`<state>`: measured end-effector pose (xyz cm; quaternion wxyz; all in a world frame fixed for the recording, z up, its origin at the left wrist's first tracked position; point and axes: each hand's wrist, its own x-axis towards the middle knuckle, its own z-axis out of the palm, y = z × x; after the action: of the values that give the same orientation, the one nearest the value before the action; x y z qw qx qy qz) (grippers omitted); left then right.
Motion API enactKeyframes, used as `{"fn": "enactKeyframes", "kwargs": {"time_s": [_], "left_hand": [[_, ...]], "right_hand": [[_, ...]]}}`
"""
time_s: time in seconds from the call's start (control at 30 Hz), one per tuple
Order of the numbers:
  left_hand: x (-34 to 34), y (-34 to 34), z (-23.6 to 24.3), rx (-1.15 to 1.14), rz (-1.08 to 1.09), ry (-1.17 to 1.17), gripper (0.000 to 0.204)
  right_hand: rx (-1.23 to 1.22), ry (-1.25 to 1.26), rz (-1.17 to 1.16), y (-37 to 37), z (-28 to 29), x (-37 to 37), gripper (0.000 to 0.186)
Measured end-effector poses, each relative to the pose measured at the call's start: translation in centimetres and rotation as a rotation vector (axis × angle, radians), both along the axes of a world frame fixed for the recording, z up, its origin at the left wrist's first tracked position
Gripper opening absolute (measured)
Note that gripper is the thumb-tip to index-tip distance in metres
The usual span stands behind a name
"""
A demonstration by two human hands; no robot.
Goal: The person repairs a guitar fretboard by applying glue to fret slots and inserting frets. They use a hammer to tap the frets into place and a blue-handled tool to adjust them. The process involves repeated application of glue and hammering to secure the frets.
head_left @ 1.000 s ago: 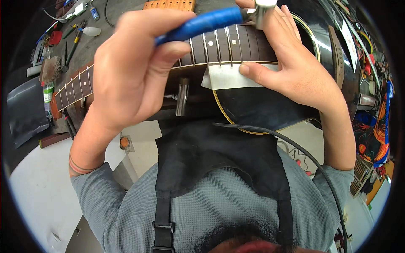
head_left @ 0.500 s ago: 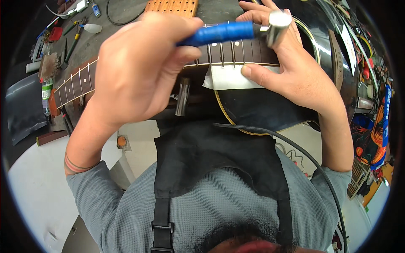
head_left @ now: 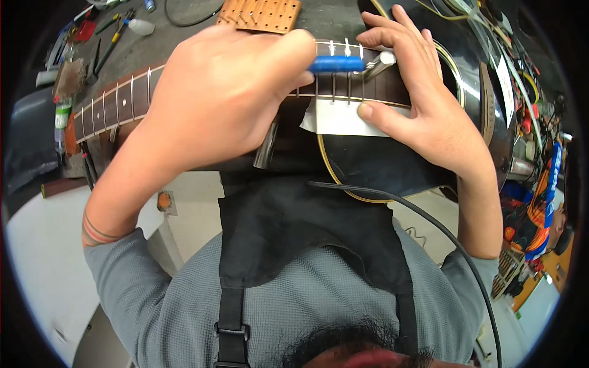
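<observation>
My left hand [head_left: 227, 98] is wrapped round the blue handle of a small hammer [head_left: 338, 64]. The hammer's metal head is over the last frets of a dark guitar fretboard [head_left: 126, 105]; I cannot tell whether it touches. Spread across the fretboard by the soundhole is my right hand [head_left: 423, 92], fingers apart on the far side. Its thumb presses near a white strip [head_left: 346, 118], which lies along the fretboard's near edge on the black guitar body [head_left: 392, 161]. Several metal frets cross the board beside the hammer.
A wooden block with holes [head_left: 261, 15] and upright pins stands behind the fretboard. Pliers [head_left: 112, 44] and a white bottle [head_left: 140, 27] lie at the far left. A metal cylinder [head_left: 265, 150] sits below the neck. A black cable [head_left: 429, 219] crosses my apron.
The hammer has come down toward the fretboard and its head has moved slightly left. My right hand keeps its place on the guitar. The whole view has shifted a little.
</observation>
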<state>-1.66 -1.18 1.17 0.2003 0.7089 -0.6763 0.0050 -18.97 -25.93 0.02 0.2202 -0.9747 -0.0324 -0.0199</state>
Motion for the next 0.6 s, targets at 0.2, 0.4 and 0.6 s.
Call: {"fn": "enactKeyframes", "kwargs": {"time_s": [0.2, 0.4, 0.6], "left_hand": [[0.1, 0.1, -0.1, -0.017, 0.025, 0.087, 0.035], [0.1, -0.9, -1.1, -0.384, -0.073, 0.168, 0.017], [0.7, -1.0, -1.5, -0.316, -0.054, 0.244, 0.034]], "right_hand": [[-0.012, 0.053, 0.012, -0.4, -0.1, 0.2, 0.08], [0.077, 0.121, -0.014, -0.1, 0.0, 0.4, 0.089], [0.151, 0.093, -0.081, 0.4, -0.4, 0.2, 0.083]]}}
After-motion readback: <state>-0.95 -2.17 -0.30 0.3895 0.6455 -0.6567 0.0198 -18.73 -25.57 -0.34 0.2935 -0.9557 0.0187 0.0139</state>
